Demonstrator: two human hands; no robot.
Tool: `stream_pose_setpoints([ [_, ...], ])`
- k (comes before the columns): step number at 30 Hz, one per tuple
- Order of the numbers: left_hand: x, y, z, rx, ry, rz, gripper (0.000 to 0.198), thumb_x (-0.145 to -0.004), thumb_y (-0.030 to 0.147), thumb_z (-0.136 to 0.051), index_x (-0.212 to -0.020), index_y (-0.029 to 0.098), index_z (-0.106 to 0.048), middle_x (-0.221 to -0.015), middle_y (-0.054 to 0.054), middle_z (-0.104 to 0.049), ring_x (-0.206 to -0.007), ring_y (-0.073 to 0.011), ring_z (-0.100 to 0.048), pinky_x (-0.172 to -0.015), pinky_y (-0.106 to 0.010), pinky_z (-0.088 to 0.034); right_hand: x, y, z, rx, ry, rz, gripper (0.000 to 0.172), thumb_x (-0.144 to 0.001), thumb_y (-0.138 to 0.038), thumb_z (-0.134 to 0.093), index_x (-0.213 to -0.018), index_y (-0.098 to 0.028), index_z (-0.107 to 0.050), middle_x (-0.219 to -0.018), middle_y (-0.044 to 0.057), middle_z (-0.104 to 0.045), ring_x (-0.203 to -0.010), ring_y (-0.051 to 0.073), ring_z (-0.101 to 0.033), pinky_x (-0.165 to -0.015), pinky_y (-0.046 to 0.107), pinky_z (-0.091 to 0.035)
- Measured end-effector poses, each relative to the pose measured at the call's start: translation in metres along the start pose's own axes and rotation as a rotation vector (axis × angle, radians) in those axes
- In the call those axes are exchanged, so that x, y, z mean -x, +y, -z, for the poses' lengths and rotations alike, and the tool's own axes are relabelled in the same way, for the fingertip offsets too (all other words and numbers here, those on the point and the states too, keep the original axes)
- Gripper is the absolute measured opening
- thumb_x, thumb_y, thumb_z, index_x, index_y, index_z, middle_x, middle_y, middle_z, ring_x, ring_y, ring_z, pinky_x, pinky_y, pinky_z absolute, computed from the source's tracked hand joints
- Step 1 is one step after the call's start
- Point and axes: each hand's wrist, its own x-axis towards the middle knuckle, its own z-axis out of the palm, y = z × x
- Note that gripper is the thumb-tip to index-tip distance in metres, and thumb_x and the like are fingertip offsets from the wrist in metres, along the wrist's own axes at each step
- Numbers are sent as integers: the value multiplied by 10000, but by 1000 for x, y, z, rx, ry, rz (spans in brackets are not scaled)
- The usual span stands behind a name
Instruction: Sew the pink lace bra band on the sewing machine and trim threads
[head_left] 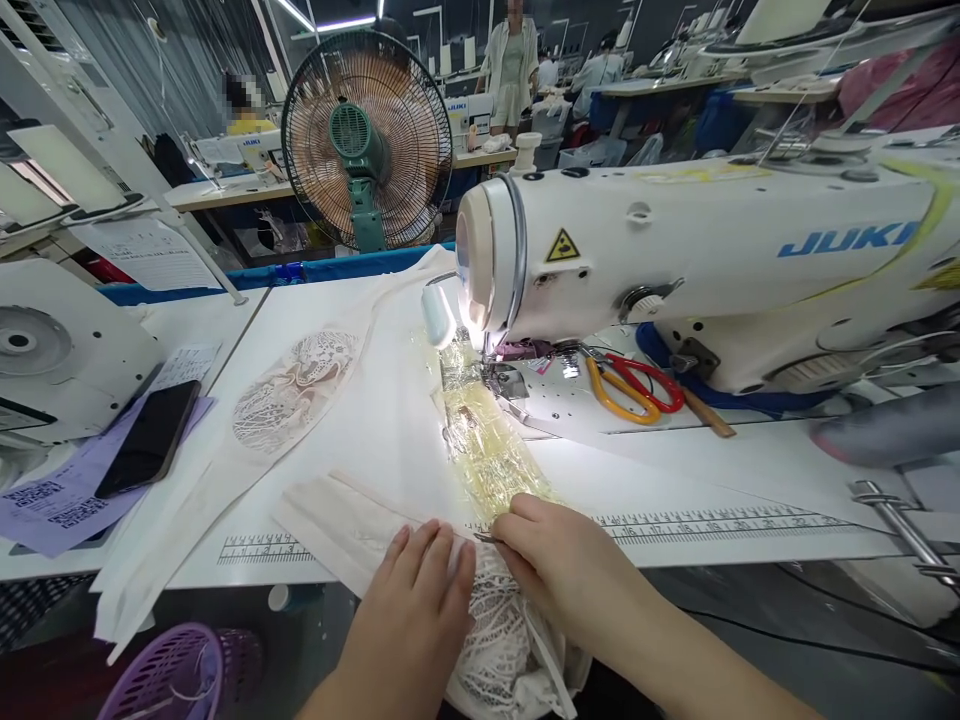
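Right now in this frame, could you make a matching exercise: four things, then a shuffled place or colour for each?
1. Hands
2. Phone
3. Scissors
4. Basket

A. Red and orange handles
B. Purple, lower than the tabletop
C. At the pale lace fabric
D. On purple paper

Pairs: 1-C, 2-D, 3-A, 4-B

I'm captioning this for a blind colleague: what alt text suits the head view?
Left hand and right hand touch pale lace fabric at the front of a white table. A shiny yellowish strip runs toward a lit JUKI sewing machine.
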Motion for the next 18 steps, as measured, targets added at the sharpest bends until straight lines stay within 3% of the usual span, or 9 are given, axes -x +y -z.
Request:
stream_pose_setpoints([
  [3,-2,0,1,5,-4,7,337,-920,220,-379,-1196,127,-547,-1154,-115,-631,-1076,-300,-573,-891,-460,-485,11,9,3,-22,0,-29,202,-854,-89,-434,-697,-181,-522,-754,27,-532,-698,172,-540,-576,272,-354],
  [9,-6,4,1,-18,-3,41,346,-925,216,-380,-1236,177,-527,-1104,-85,-646,-1038,-286,-575,-899,-483,-454,29,23,2,-248,130,-27,187,-896,-172,-373,-795,-199,-529,-772,26,-519,-696,180,-521,-588,296,-387],
  [13,-7,0,2,-12,-2,88,338,-912,183,-389,-1205,224,-553,-1094,-84,-641,-1028,-291,-575,-886,-511,-453,30,17,-9,-396,246,-24,166,-900,-195,-371,-810,-207,-510,-771,22,-521,-700,173,-529,-601,290,-408],
  [18,-5,-19,6,-19,-46,148,408,-839,168,-485,-1231,265,-537,-1121,-119,-625,-1033,-329,-572,-830,-534,-487,12,4,-21,-471,369,38,166,-877,-174,-389,-739,-200,-476,-707,14,-511,-648,160,-515,-571,271,-402],
])
